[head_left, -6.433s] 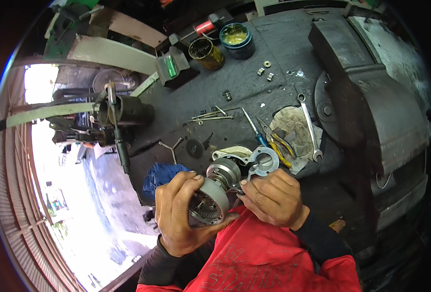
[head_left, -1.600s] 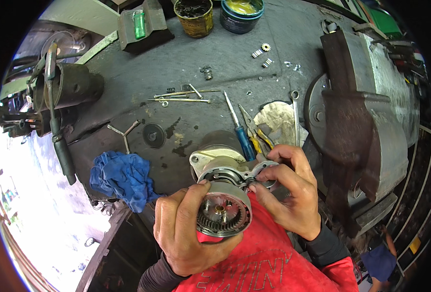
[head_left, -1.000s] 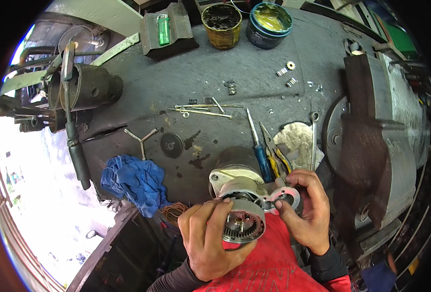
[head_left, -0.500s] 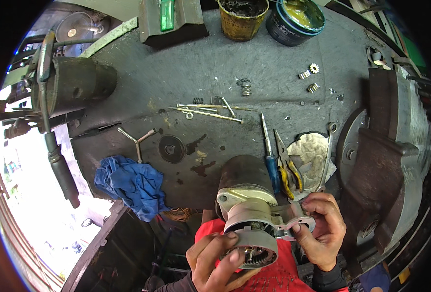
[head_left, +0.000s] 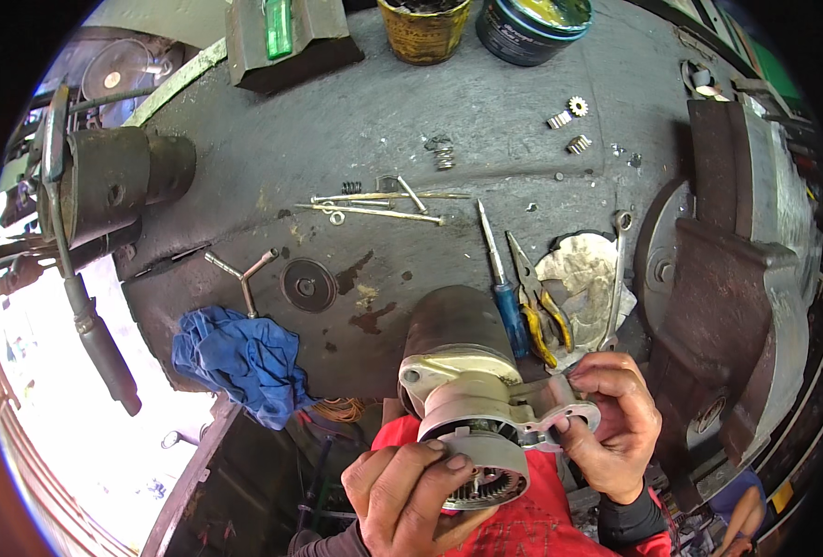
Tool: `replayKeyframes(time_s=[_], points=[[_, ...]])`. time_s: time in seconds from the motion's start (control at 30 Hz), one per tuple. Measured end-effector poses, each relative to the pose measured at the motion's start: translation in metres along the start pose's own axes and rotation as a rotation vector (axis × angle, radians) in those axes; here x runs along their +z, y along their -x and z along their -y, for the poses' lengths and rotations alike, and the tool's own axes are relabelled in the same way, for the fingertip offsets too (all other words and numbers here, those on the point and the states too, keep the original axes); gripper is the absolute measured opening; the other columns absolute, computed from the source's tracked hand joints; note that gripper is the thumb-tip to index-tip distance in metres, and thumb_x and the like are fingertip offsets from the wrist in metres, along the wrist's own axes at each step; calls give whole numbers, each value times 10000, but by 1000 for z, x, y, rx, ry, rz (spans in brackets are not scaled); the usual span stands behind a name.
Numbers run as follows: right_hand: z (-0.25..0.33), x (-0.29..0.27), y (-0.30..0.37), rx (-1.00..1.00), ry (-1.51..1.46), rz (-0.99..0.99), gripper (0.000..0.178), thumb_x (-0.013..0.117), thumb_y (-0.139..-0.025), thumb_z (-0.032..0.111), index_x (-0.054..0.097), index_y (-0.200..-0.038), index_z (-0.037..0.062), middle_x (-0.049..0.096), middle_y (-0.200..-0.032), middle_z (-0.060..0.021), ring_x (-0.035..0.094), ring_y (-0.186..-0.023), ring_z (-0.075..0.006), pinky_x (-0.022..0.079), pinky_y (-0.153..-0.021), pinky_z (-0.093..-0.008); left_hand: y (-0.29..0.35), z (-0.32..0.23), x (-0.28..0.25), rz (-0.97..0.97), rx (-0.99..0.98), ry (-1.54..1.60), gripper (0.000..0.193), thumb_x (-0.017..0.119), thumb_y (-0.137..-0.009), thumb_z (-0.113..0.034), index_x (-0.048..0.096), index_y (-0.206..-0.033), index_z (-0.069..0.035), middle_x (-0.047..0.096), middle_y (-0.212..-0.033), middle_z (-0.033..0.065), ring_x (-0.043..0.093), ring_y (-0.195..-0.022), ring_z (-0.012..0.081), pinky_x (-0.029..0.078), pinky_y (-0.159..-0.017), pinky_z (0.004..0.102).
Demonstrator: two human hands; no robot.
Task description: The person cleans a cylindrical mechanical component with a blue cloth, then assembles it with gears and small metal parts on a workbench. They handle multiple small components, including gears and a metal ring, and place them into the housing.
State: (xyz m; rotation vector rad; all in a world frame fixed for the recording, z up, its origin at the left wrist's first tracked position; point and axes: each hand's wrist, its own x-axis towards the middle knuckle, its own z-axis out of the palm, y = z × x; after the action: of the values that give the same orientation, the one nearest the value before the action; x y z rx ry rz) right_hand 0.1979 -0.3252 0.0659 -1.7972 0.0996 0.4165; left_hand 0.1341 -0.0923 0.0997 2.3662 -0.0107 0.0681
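Currently, from afar, I have the left hand (head_left: 413, 494) clasping a toothed ring (head_left: 486, 457) and the right hand (head_left: 620, 422) pinching a pale casing (head_left: 467, 399) by its right side.
The ring is at the casing's open near end, by the desk's (head_left: 291, 111) near edge. Just beyond I see a dark cylinder (head_left: 455, 323), a blue rag (head_left: 235, 357) left, a screwdriver (head_left: 510, 317) and pliers (head_left: 528, 283) right; farther off, small gears (head_left: 578, 144) lie to the right, a yellow tub (head_left: 423, 35) standing beyond.
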Motion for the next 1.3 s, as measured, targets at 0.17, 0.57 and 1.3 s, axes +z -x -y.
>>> replayKeyframes(time_s=[0.17,0.57,1.3], points=[[-4,2,0,-32,-17,-11,406,794,-718,-78,708,-1115,-89,659,-1168,-205,672,-1036,-249,553,-912,-352,-9,-30,6,-74,-330,37,747,986,-608,-332,696,-1207,7,698,-1182,210,678,-1069,358,512,-941,469],[-4,1,0,-68,31,-25,396,853,-715,-34,734,-1092,-61,692,-1102,-193,700,-973,-259,577,-828,-353,-10,-17,-2,78,-27,-213,802,1036,-605,-380,678,-1229,-26,681,-1242,184,646,-1119,375,500,-990,475],[-24,-5,6,-145,87,17,403,907,-786,168,720,-1074,-43,681,-1080,-220,689,-948,-299,564,-815,-383,-5,19,-8,91,111,37,741,1003,-619,-300,717,-1219,28,717,-1166,200,714,-1021,348,547,-878,438]])
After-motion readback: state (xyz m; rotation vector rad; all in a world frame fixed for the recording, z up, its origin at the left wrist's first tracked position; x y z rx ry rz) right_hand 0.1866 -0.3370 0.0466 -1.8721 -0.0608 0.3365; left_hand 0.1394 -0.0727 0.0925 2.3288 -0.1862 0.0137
